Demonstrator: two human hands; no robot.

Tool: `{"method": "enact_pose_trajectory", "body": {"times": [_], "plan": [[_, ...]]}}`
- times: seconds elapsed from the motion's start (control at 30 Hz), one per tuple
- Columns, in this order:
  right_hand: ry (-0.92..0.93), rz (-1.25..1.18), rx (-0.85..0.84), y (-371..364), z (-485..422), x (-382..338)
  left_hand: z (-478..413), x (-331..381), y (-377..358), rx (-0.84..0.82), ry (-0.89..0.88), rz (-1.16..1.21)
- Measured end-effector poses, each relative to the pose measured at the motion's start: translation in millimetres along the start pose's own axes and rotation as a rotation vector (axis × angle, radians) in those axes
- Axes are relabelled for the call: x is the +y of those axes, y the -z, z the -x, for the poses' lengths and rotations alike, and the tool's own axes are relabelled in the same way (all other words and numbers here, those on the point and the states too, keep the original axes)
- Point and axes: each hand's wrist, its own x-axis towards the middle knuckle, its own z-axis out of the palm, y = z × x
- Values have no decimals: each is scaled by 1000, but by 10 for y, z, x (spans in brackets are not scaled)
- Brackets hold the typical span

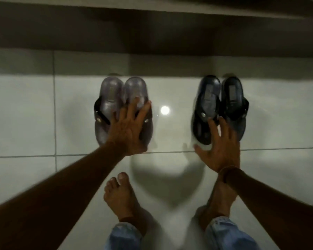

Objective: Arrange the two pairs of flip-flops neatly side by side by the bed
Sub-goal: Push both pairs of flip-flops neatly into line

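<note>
Two pairs of flip-flops stand on the white tiled floor, heels toward the dark bed side. The grey translucent pair [112,91] with black straps is on the left, its two soles touching. My left hand [128,129] lies flat on its near half, fingers spread, covering the toe end of the right sandal. The black pair [231,98] stands to the right, a wide gap of tile away. My right hand [219,150] is spread over its near end, fingertips touching the straps, not closed around anything.
The bed side [152,33] runs as a dark band across the top. My bare feet [121,195] [222,195] stand on the tiles just behind the sandals. A lamp's reflection [164,110] shines on the floor between the pairs.
</note>
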Motion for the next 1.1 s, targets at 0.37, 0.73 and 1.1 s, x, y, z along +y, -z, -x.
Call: {"method": "enact_pose_trajectory", "body": {"times": [0.37,0.73,1.1], "plan": [[-93,-239,-392,395,-958,1756,-1166,1854,-456,-166,80,322],[45,-122,-367,274,-1193,1746,-1322,2013,-637,-165,163,244],[50,-101,-320,206,-1107,1950,-1222,2269,-810,-142,187,271]]}}
